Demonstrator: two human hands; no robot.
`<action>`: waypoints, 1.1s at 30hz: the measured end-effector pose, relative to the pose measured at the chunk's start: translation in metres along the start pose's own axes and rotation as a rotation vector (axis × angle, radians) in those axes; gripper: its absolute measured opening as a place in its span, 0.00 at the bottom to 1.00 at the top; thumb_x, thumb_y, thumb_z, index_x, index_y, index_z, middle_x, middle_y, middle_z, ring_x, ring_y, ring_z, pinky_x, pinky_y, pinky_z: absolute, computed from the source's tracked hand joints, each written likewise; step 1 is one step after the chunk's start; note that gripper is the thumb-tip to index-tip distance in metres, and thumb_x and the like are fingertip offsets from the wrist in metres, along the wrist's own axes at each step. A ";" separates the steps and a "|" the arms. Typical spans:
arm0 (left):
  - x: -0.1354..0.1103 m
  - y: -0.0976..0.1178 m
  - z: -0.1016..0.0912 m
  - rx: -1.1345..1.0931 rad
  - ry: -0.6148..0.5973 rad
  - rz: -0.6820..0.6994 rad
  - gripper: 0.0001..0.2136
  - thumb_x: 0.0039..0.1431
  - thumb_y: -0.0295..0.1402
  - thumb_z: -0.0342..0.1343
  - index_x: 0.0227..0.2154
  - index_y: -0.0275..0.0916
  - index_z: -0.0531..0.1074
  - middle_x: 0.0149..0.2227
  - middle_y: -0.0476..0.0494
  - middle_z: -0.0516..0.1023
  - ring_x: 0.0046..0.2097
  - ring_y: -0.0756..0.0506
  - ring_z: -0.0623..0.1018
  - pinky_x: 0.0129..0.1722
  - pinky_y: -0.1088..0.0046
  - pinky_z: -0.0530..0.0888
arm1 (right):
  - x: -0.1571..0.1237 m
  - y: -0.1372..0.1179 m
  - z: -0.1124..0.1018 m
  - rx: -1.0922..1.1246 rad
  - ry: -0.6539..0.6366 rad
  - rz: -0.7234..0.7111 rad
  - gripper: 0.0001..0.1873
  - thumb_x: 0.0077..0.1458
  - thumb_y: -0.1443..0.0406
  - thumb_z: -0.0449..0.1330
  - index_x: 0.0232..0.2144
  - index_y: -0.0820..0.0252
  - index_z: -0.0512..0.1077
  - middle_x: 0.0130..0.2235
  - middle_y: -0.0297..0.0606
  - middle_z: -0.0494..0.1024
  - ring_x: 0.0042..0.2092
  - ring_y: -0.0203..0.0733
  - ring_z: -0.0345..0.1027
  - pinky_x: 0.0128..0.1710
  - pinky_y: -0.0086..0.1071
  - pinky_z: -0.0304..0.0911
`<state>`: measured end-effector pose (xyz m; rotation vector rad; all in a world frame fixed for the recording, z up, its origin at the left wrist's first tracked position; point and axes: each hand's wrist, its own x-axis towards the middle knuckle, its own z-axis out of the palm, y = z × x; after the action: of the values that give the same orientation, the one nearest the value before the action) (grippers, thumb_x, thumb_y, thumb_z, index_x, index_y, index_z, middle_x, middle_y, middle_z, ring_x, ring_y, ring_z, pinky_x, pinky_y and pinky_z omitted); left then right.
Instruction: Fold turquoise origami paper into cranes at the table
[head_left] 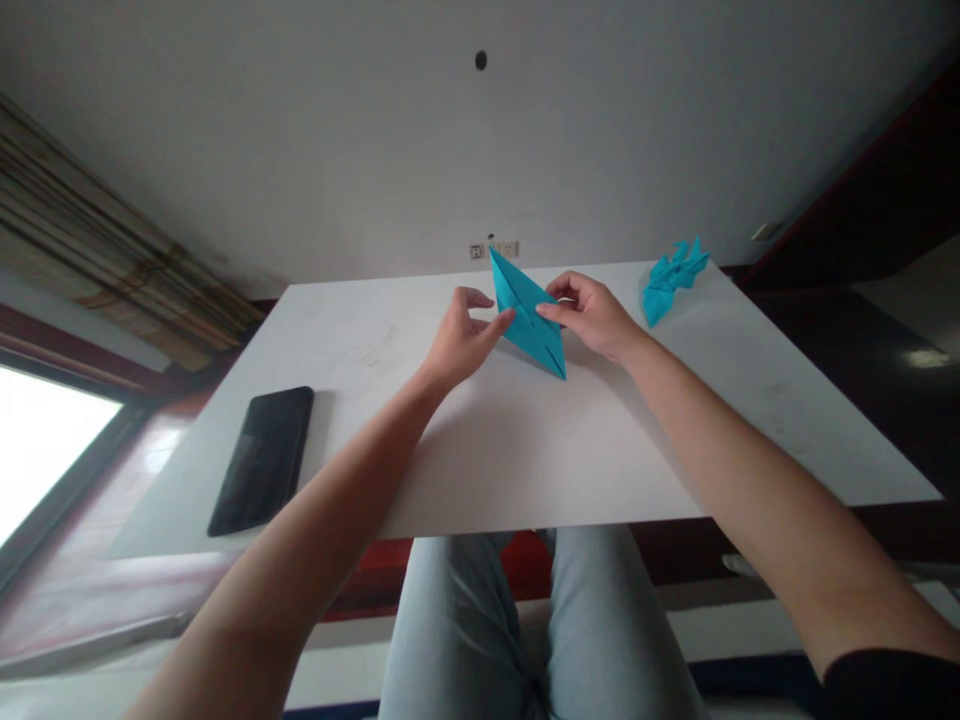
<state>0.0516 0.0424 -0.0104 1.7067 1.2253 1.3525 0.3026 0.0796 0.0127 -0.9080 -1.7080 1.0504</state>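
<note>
Between my two hands, a blue sheet of origami paper (529,325), folded into a diamond with creases down its middle, is held tilted just over the white table. My left hand (471,335) pinches its left edge, thumb on the near face and the other fingers curled behind. On the opposite edge, my right hand (586,310) grips the paper with its thumb in front; the fingertips behind are partly hidden.
A folded blue paper figure (670,282) lies at the table's far right. The black phone (262,460) rests near the left edge of the white table (540,470). Beyond the far edge stands a wall (337,150) with sockets (504,248); a curtain (112,220) hangs left.
</note>
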 end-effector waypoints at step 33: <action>0.000 0.016 -0.004 0.116 0.035 0.364 0.16 0.65 0.32 0.73 0.51 0.44 0.75 0.54 0.43 0.81 0.45 0.48 0.83 0.48 0.67 0.84 | -0.011 -0.005 0.007 0.144 -0.231 0.235 0.33 0.47 0.39 0.85 0.44 0.54 0.89 0.49 0.42 0.94 0.54 0.61 0.88 0.63 0.57 0.81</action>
<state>0.0526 0.0362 0.0047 2.0709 1.0631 1.5493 0.2987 0.0663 0.0123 -0.9392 -1.7135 1.4639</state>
